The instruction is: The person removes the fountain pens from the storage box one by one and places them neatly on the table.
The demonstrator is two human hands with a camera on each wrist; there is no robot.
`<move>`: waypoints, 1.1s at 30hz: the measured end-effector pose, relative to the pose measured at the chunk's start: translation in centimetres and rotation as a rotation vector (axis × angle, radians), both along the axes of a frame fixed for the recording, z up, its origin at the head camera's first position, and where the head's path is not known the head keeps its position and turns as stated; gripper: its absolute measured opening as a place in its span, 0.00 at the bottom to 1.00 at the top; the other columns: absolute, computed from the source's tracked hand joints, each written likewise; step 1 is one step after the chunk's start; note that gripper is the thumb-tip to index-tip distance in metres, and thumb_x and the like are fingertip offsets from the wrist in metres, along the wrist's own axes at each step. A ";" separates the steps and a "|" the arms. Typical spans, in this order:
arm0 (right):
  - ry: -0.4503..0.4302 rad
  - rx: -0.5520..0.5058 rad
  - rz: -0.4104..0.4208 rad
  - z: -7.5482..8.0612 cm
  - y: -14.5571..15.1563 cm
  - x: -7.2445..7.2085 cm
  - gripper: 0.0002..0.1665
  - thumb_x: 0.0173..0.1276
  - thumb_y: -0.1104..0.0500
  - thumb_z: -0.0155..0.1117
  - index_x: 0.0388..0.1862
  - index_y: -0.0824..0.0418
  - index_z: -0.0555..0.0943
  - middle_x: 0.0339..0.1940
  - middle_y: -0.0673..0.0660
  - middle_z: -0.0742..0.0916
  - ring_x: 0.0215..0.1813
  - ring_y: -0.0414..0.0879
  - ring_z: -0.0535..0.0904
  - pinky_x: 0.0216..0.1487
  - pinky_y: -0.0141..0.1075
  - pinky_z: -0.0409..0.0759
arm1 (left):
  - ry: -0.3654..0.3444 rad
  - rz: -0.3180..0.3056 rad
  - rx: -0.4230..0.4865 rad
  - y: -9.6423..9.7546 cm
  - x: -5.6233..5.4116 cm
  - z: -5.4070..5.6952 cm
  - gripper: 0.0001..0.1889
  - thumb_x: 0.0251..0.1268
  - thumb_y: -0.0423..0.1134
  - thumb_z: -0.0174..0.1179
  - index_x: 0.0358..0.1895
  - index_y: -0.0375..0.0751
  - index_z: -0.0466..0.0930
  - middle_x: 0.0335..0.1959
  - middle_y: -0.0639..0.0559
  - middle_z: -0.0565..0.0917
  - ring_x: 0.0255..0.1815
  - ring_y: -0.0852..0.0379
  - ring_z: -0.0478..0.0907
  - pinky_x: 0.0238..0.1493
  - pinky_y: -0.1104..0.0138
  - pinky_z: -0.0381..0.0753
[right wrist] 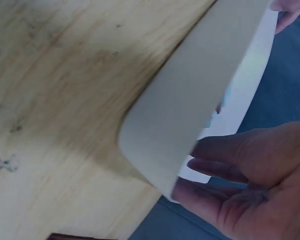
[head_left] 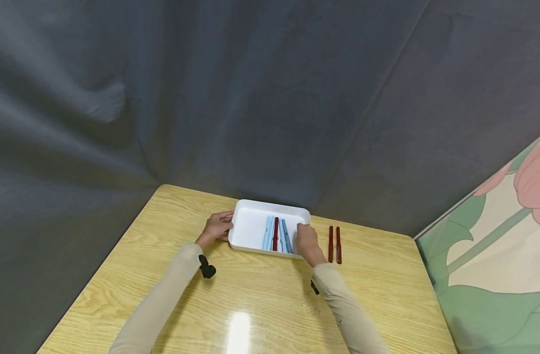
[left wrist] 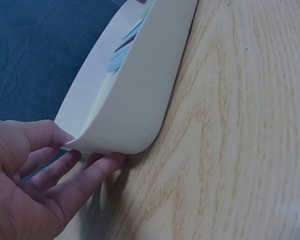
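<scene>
A shallow white tray (head_left: 248,230) stands near the back edge of the table, a person's hand at each short end. The left hand (head_left: 214,228) grips the left end; in the left wrist view its thumb lies over the rim and the fingers rest against the outer wall. At the opposite end the right hand (head_left: 308,242) pinches the rim, with digits on both sides of the wall in the right wrist view. Inside the tray, several light blue pens (head_left: 268,232) and one dark red pen (head_left: 275,235) lie side by side, right of the middle.
Two dark red pens (head_left: 330,244) lie parallel on the wooden table (head_left: 376,275), just right of the right hand. Dark grey cloth (head_left: 270,123) hangs behind and left of the table. A flower-patterned panel (head_left: 495,255) stands along the right side.
</scene>
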State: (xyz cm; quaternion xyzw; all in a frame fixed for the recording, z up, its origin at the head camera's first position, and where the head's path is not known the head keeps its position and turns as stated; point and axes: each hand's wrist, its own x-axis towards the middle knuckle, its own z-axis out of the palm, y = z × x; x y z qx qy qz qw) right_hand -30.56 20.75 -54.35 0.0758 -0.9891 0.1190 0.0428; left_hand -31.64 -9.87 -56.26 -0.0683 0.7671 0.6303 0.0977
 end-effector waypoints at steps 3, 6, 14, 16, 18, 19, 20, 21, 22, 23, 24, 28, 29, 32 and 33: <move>-0.011 0.045 -0.005 -0.5 0.0 -0.1 0.03 0.70 0.74 0.61 0.37 0.71 0.81 0.35 0.71 0.87 0.39 0.66 0.87 0.40 0.54 0.88 | 0.009 0.004 -0.006 0.1 0.2 0.0 0.30 0.70 0.25 0.55 0.76 0.38 0.73 0.67 0.31 0.80 0.53 0.40 0.88 0.26 0.66 0.89; -0.007 0.062 -0.010 -0.8 -0.1 -0.2 0.02 0.70 0.73 0.62 0.37 0.71 0.82 0.34 0.71 0.88 0.39 0.66 0.87 0.40 0.54 0.89 | 0.016 0.018 -0.010 0.1 0.3 0.0 0.30 0.69 0.25 0.56 0.75 0.38 0.74 0.66 0.31 0.81 0.52 0.39 0.88 0.25 0.66 0.89; -0.031 -0.062 -0.101 -0.8 -0.3 -0.1 0.16 0.64 0.71 0.65 0.52 0.68 0.82 0.38 0.72 0.89 0.39 0.66 0.87 0.39 0.57 0.87 | 0.026 0.041 0.039 0.3 0.4 -0.4 0.29 0.69 0.25 0.56 0.74 0.37 0.74 0.65 0.30 0.81 0.51 0.40 0.89 0.26 0.64 0.90; -0.045 -0.128 -0.134 -0.6 -0.3 0.0 0.22 0.63 0.69 0.67 0.57 0.68 0.81 0.39 0.71 0.89 0.38 0.65 0.87 0.39 0.57 0.86 | 0.028 0.049 0.037 0.3 0.5 -0.4 0.29 0.68 0.25 0.57 0.74 0.37 0.75 0.65 0.30 0.81 0.50 0.40 0.89 0.26 0.64 0.90; -0.070 -0.212 -0.161 -0.3 -0.2 0.1 0.24 0.64 0.66 0.69 0.60 0.69 0.80 0.40 0.70 0.89 0.37 0.62 0.87 0.39 0.57 0.86 | 0.031 0.058 0.035 0.3 0.6 -0.4 0.29 0.68 0.25 0.57 0.74 0.37 0.75 0.65 0.31 0.81 0.50 0.40 0.89 0.25 0.64 0.89; -0.080 -0.262 -0.169 -0.1 -0.1 0.1 0.26 0.64 0.66 0.71 0.61 0.69 0.80 0.40 0.69 0.89 0.37 0.61 0.86 0.39 0.55 0.86 | 0.031 0.060 0.033 0.2 0.6 -0.5 0.29 0.68 0.25 0.57 0.74 0.38 0.75 0.65 0.31 0.81 0.49 0.41 0.89 0.24 0.65 0.89; -0.094 -0.310 -0.180 0.1 0.0 0.2 0.26 0.65 0.65 0.71 0.62 0.70 0.80 0.40 0.68 0.89 0.36 0.58 0.86 0.38 0.53 0.85 | 0.031 0.060 0.032 0.1 0.7 -0.5 0.29 0.68 0.25 0.57 0.74 0.38 0.76 0.65 0.31 0.81 0.48 0.42 0.89 0.24 0.65 0.89; -0.107 -0.358 -0.190 0.3 0.1 0.3 0.26 0.65 0.65 0.72 0.62 0.70 0.80 0.40 0.67 0.89 0.35 0.56 0.84 0.36 0.50 0.84 | 0.032 0.058 0.031 0.0 0.7 -0.5 0.29 0.68 0.25 0.57 0.74 0.38 0.75 0.65 0.31 0.81 0.48 0.42 0.89 0.24 0.65 0.89; -0.119 -0.406 -0.195 0.5 0.2 0.3 0.26 0.66 0.65 0.72 0.62 0.71 0.80 0.39 0.66 0.88 0.34 0.54 0.83 0.34 0.47 0.83 | 0.033 0.056 0.030 -0.2 0.7 -0.5 0.29 0.69 0.26 0.57 0.74 0.38 0.75 0.65 0.31 0.81 0.48 0.42 0.89 0.24 0.65 0.88; -0.128 -0.452 -0.197 0.7 0.4 0.4 0.26 0.66 0.65 0.72 0.62 0.72 0.80 0.39 0.65 0.88 0.33 0.52 0.82 0.32 0.44 0.82 | 0.035 0.055 0.029 -0.3 0.8 -0.5 0.29 0.69 0.26 0.57 0.74 0.38 0.75 0.65 0.30 0.81 0.48 0.42 0.89 0.24 0.66 0.88; -0.131 -0.497 -0.197 0.9 0.5 0.5 0.25 0.66 0.66 0.71 0.61 0.72 0.80 0.39 0.65 0.88 0.31 0.51 0.81 0.30 0.41 0.80 | 0.036 0.054 0.030 -0.4 0.8 -0.5 0.29 0.69 0.26 0.57 0.74 0.38 0.75 0.66 0.30 0.81 0.48 0.42 0.90 0.23 0.66 0.88; -0.174 -0.672 -0.204 1.4 1.4 0.8 0.24 0.66 0.69 0.68 0.61 0.74 0.80 0.39 0.66 0.86 0.29 0.48 0.81 0.28 0.39 0.86 | 0.029 0.057 0.028 -0.3 0.8 -0.4 0.29 0.69 0.26 0.56 0.74 0.38 0.75 0.65 0.30 0.81 0.51 0.39 0.88 0.24 0.66 0.88; -0.189 -0.719 -0.206 1.5 1.7 0.8 0.24 0.66 0.70 0.67 0.61 0.74 0.80 0.39 0.65 0.85 0.29 0.48 0.82 0.29 0.41 0.88 | 0.027 0.055 0.025 -0.3 0.8 -0.3 0.29 0.69 0.26 0.57 0.74 0.38 0.75 0.65 0.30 0.81 0.51 0.39 0.88 0.24 0.66 0.89; -0.237 -0.837 -0.199 1.8 2.6 0.9 0.25 0.67 0.72 0.65 0.63 0.76 0.78 0.41 0.66 0.84 0.32 0.51 0.86 0.35 0.49 0.92 | 0.024 0.047 0.024 0.0 0.5 -0.4 0.29 0.69 0.26 0.57 0.74 0.39 0.75 0.65 0.31 0.81 0.52 0.40 0.88 0.25 0.65 0.89; -0.251 -0.866 -0.198 1.9 2.9 1.0 0.25 0.68 0.72 0.65 0.64 0.76 0.77 0.41 0.66 0.84 0.33 0.52 0.87 0.37 0.52 0.92 | 0.023 0.044 0.025 0.1 0.4 -0.5 0.29 0.69 0.26 0.57 0.74 0.39 0.75 0.65 0.31 0.81 0.52 0.40 0.88 0.25 0.65 0.89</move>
